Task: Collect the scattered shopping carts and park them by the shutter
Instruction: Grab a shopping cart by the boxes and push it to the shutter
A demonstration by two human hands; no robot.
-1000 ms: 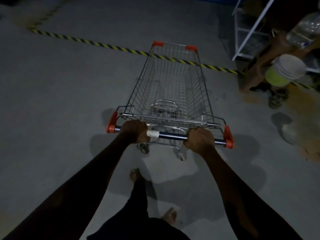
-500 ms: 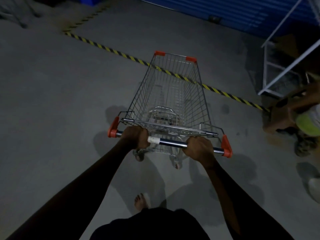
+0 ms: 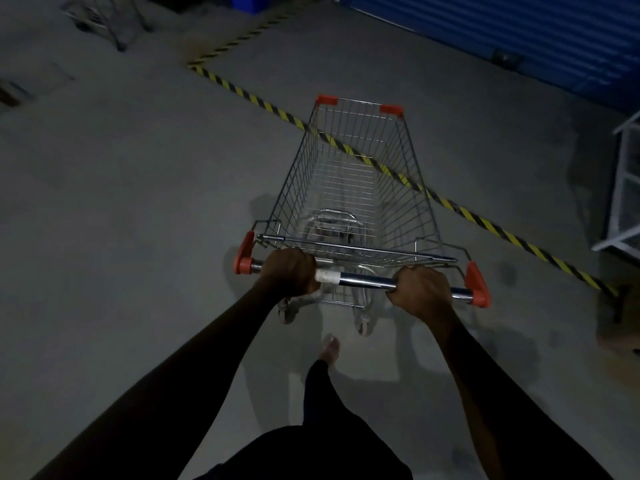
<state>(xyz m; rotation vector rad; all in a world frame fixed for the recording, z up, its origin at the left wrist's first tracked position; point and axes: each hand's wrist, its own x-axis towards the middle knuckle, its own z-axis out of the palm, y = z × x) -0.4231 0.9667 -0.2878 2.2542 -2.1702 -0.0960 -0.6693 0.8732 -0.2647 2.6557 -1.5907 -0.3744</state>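
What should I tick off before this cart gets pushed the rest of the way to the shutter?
1. Left hand grips the handle: ok.
2. Right hand grips the handle: ok.
3. Shopping cart points toward the blue shutter: ok.
4. Front wheels past the striped floor tape: cannot tell, hidden under the cart.
5. White rack on the right stands apart from the cart: ok.

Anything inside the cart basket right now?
The cart basket looks empty; striped floor tape shows through its wire. Its rear end by the handle is blurred, unclear.
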